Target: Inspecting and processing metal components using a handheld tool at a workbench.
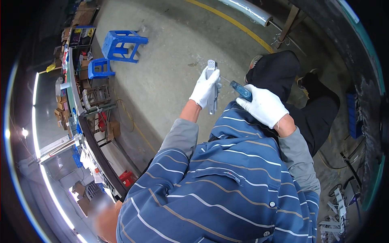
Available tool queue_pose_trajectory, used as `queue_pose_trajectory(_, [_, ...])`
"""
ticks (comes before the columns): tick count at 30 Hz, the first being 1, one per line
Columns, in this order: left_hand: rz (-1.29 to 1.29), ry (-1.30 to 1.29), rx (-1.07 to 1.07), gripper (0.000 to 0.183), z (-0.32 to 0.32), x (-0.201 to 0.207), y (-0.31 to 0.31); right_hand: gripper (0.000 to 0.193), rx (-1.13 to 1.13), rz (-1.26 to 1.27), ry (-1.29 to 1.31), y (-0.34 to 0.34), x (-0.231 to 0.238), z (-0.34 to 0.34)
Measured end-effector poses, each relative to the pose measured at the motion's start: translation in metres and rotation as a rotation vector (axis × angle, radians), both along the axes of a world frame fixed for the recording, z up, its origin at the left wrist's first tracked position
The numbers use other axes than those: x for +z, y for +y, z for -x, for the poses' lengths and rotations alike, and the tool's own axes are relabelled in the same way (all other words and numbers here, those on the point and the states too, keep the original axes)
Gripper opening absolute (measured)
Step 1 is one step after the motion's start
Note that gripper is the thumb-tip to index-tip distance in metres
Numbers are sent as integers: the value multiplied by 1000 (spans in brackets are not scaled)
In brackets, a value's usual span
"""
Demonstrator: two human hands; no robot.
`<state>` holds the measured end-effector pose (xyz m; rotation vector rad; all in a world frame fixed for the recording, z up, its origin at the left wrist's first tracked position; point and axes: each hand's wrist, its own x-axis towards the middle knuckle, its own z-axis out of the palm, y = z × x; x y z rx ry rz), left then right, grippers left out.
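My left hand (199,91), in a white glove, is closed round a narrow silver metal bar assembly (213,101) that looks like a window hinge. The bar stands lengthwise in the hand, with holes at its far end. In my white-gloved right hand (264,107) is a screwdriver (240,90) with a see-through blue handle. Its thin shaft points left toward the bar. Whether the tip touches the bar I cannot tell. Both hands are held in front of my body, over the grey floor.
Two blue plastic stools (117,45) (99,69) stand at the far left. A cluttered workbench (77,95) runs along the left side. A wrapped roll (248,11) lies at the top, near a yellow floor line (231,20). A blue crate (354,117) is at the right.
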<state>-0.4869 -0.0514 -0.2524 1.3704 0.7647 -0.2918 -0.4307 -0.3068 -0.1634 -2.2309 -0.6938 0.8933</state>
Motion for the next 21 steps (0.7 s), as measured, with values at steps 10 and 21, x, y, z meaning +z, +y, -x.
queue_pose_trajectory(10, [-325,-102,-109,72,-8,-13,-7,41,-70,51,88,-9,8,-1])
queue_pose_trajectory(21, [-493,-108,-213,80,-4,-23,-16,37,-140,23,81,-19,12,2])
